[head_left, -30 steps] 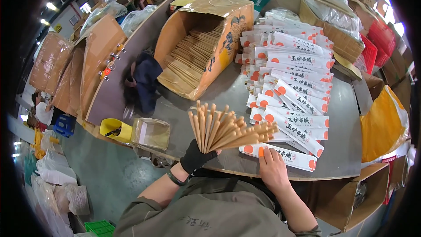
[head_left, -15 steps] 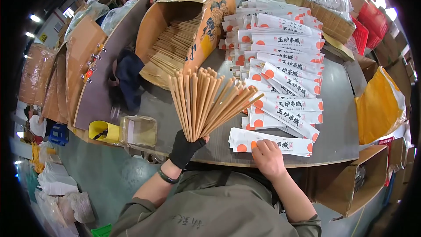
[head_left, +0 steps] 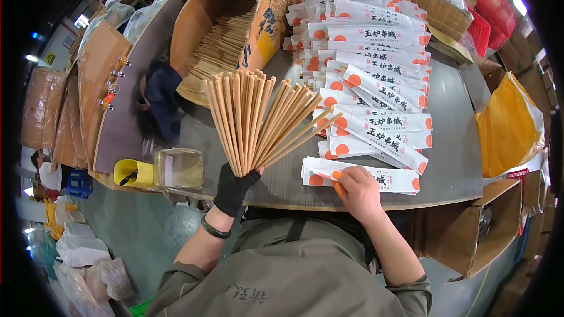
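Left hand: here it is, the left hand (head_left: 236, 191) in a black fingerless glove, closed firmly round the lower ends of the sticks, a dark bangle (head_left: 215, 228) on the wrist behind it.
Wooden sticks: a fat bundle of wooden sticks (head_left: 249, 123) fans up and out from that grip, above the surface (head_left: 455, 111), a few splaying well out to the right.
Right hand: over on the other side, the right hand (head_left: 361, 192) is bare but for an orange finger cover (head_left: 339, 186), fingers bent down onto the top paper; whether they pinch it, I cannot tell.
Front sleeves: under those fingers, a small stack of white paper sleeves (head_left: 396, 181) with orange dots lies flat near the surface's front edge.
Sleeve heap: just beyond, a big overlapping heap of matching sleeves (head_left: 385, 35) runs up the right side, several lying askew.
Carton: behind the bundle, a flower-printed carton (head_left: 275, 14) opens toward the person, loose sticks (head_left: 223, 44) packed inside.
Left side: a dark blue cloth (head_left: 164, 100) sits beside the carton; nearer the edge, a yellow container (head_left: 147, 175) stands against a small taped box (head_left: 187, 170).
Far right: a yellow sack (head_left: 508, 126) bulges beside the surface, an open cardboard box (head_left: 449, 238) below it.
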`<state>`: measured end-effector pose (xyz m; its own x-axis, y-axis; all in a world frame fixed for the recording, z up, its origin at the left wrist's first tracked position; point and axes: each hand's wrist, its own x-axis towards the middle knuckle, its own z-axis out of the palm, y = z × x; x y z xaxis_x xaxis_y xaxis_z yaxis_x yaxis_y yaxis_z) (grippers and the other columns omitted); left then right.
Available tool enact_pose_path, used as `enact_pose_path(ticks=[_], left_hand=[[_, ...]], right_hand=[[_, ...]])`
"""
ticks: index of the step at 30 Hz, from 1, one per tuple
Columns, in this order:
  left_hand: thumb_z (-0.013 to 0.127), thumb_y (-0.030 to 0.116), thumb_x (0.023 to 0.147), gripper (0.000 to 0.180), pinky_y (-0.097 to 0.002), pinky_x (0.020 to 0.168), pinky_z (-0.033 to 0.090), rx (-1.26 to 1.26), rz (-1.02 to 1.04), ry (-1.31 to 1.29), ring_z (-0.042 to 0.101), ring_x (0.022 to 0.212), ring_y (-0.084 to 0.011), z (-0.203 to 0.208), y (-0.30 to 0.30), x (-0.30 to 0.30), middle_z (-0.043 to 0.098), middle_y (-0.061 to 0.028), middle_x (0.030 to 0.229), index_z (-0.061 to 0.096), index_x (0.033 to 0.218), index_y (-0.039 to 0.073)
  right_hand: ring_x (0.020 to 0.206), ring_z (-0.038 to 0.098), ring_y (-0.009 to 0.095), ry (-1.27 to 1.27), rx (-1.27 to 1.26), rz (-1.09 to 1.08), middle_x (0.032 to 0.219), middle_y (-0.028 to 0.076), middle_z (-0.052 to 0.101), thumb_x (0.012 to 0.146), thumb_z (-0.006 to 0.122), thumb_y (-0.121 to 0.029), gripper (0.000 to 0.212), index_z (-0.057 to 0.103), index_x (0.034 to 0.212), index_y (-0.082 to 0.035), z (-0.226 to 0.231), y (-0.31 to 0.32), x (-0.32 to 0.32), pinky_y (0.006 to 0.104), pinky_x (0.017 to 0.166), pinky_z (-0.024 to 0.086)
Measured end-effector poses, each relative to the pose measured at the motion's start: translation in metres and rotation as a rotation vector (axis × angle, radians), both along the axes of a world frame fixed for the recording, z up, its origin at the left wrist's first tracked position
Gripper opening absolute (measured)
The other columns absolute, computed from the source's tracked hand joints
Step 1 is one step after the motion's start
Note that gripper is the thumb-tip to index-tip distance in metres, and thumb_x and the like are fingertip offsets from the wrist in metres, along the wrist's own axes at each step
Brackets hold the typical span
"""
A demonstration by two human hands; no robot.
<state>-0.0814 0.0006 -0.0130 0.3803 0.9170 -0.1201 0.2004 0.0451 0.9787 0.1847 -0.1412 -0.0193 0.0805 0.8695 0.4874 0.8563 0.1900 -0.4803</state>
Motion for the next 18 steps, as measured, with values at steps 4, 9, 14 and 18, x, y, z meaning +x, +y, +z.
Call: enact_pose_path(ticks=[4, 9, 14, 18], left_hand=[[0.076, 0.012, 0.079, 0.035, -0.0312, 0.080, 0.054, 0.193, -0.009, 0.088, 0.067, 0.090, -0.0184, 0.007, 0.007, -0.013, 0.071, -0.0108, 0.098, 0.066, 0.110, -0.001], [0.077, 0.013, 0.078, 0.038, -0.0328, 0.081, 0.053, 0.219, -0.023, 0.132, 0.068, 0.090, -0.0203, 0.015, 0.013, -0.026, 0.071, -0.0127, 0.100, 0.065, 0.111, -0.003], [0.079, 0.015, 0.076, 0.041, -0.0340, 0.081, 0.053, 0.294, -0.061, 0.167, 0.068, 0.090, -0.0224, 0.015, 0.021, -0.033, 0.071, -0.0146, 0.099, 0.065, 0.110, -0.003], [0.080, 0.017, 0.075, 0.043, -0.0342, 0.081, 0.053, 0.365, -0.094, 0.359, 0.069, 0.089, -0.0242, 0.018, 0.027, -0.045, 0.071, -0.0165, 0.099, 0.064, 0.110, -0.003]], right_hand=[[0.064, 0.049, 0.010, 0.634, -0.297, -0.190, 0.075, 0.003, 0.057, 0.081, 0.074, -0.007, 0.015, 0.060, 0.082, -0.001, 0.012, 0.005, 0.005, 0.0256, 0.058, 0.041], [0.065, 0.048, 0.007, 0.778, -0.347, -0.200, 0.071, 0.000, 0.057, 0.081, 0.076, -0.007, 0.018, 0.059, 0.078, -0.002, 0.045, 0.008, 0.020, 0.0243, 0.061, 0.042], [0.066, 0.050, 0.008, 0.767, -0.403, -0.202, 0.072, 0.000, 0.058, 0.079, 0.077, -0.005, 0.017, 0.060, 0.077, -0.001, 0.058, 0.005, 0.022, 0.0246, 0.062, 0.042], [0.066, 0.051, 0.009, 0.752, -0.365, -0.140, 0.073, 0.001, 0.057, 0.078, 0.077, -0.004, 0.014, 0.063, 0.078, -0.001, 0.057, 0.000, 0.028, 0.0257, 0.062, 0.043]])
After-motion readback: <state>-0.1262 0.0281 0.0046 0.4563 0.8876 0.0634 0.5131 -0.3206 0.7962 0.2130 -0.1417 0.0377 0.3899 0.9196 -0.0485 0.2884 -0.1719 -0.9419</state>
